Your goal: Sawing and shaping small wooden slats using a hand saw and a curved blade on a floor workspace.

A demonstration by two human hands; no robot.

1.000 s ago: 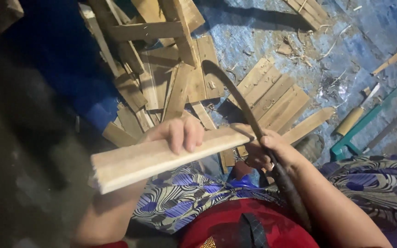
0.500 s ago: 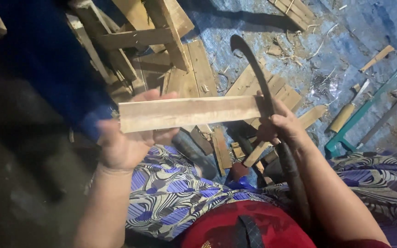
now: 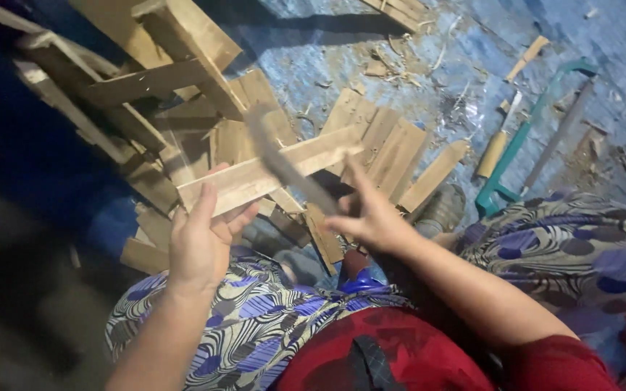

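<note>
The left hand [image 3: 201, 242] grips one end of a flat wooden slat [image 3: 269, 170], holding it level above the lap. The right hand [image 3: 371, 217] is closed around the handle of a dark curved blade [image 3: 284, 166], which crosses the slat just beside the left fingers. A glancing stroke could slip toward those fingers.
</note>
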